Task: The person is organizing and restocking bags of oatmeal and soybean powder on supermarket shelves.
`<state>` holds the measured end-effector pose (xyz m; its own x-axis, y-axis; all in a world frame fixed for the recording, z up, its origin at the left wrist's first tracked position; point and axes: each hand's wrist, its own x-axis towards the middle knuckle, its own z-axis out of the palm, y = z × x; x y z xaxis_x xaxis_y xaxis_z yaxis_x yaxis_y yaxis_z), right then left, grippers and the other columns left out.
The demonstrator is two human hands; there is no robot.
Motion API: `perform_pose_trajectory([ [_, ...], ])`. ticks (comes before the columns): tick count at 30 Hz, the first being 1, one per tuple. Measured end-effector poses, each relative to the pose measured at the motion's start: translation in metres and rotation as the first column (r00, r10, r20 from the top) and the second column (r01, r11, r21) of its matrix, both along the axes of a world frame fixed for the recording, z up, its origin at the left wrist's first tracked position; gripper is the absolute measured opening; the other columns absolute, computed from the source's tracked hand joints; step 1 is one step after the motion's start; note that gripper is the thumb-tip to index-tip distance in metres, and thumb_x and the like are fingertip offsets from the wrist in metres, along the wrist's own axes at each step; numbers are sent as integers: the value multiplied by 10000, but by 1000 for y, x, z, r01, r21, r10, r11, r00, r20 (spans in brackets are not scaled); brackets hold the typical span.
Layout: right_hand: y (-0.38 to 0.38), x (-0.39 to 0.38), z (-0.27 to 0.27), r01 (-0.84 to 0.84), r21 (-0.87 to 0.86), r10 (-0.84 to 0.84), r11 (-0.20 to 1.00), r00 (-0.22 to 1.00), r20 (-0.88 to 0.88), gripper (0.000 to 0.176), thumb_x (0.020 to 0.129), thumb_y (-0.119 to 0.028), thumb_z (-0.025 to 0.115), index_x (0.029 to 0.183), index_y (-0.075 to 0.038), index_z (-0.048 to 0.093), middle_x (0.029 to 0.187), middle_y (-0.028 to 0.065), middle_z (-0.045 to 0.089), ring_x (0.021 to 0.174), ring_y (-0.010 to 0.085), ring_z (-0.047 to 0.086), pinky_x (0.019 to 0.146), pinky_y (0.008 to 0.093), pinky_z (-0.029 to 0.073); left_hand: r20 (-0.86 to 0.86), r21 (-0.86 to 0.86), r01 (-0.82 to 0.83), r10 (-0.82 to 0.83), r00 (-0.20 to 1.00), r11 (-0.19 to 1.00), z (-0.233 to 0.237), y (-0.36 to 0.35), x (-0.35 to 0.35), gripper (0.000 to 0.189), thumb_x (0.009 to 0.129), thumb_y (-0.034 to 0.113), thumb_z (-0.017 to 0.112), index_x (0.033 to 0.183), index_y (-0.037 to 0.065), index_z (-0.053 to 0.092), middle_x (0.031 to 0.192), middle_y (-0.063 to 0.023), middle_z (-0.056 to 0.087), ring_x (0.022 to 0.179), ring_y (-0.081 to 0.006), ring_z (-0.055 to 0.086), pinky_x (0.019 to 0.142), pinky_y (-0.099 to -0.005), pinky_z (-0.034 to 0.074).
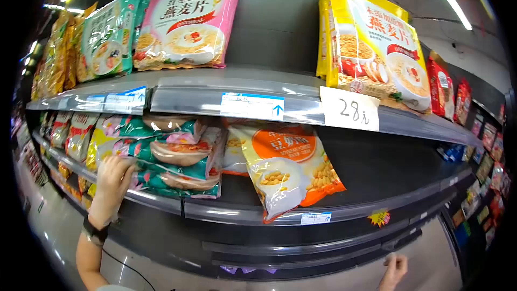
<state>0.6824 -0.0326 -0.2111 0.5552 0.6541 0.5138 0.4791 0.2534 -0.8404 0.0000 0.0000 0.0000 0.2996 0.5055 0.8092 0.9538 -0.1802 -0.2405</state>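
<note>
My left hand (113, 182), with a dark band on the wrist, is closed at the left end of a stack of green bags (180, 153) on the lower shelf. Its fingertips appear to pinch the edge of one bag; the exact grip is partly hidden. These bags lie flat, with pink flowers and a bowl printed on them. To their right, an orange and white soy milk powder bag (291, 167) leans forward over the shelf edge. Low at the right, my right hand (396, 268) hangs away from the shelves, fingers curled, with nothing visible in it.
The upper shelf (269, 78) carries a pink oatmeal bag (188, 21), a teal bag (107, 35) and yellow oatmeal bags (377, 48). A handwritten price card (350, 109) hangs from its edge. More bags (81, 132) stand at the lower left. Another display (479, 194) is at right.
</note>
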Motion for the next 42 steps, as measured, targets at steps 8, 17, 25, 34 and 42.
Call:
perform_pose_trajectory([
  [8,84,-61,257,-312,220,156,924,835,528,87,874,-38,543,854,31,592,795,97,611,787,172,589,701,256,443,-135,313,396,-372,918,863,80,81,187,271,748,2,682,1005,66,623,914,-80,607,817,-259,579,724,-364,450],
  [17,213,-131,361,-389,413,-284,824,348,894,432,918,-333,471,1283,-108,523,1326,215,475,1272,370,391,1069,479,247,21,373,294,-325,946,880,113,158,304,315,855,171,600,1126,10,586,1160,-159,588,1078,-309,554,960,-406,403],
  [25,268,-155,373,-348,452,-375,822,269,887,314,882,-282,474,1117,-125,611,1368,144,436,1298,384,349,1008,492,358,106,249,158,-189,976,955,119,167,311,235,861,210,565,1015,47,639,901,-146,637,870,-340,576,805,-433,425],
  [34,235,-207,409,-155,201,-169,967,196,966,400,782,-318,640,1171,-224,623,1308,183,442,1231,357,422,955,497,406,137,248,179,-218,966,952,114,164,316,215,866,192,549,998,38,620,880,-150,628,862,-343,572,794,-422,425],
  [42,231,-212,415,-164,131,-71,978,329,942,397,733,-313,648,1082,-126,616,1199,156,503,1140,328,462,870,455,438,89,283,209,-243,966,936,109,161,309,231,850,209,567,930,-2,616,844,-156,621,827,-335,578,809,-420,427],
])
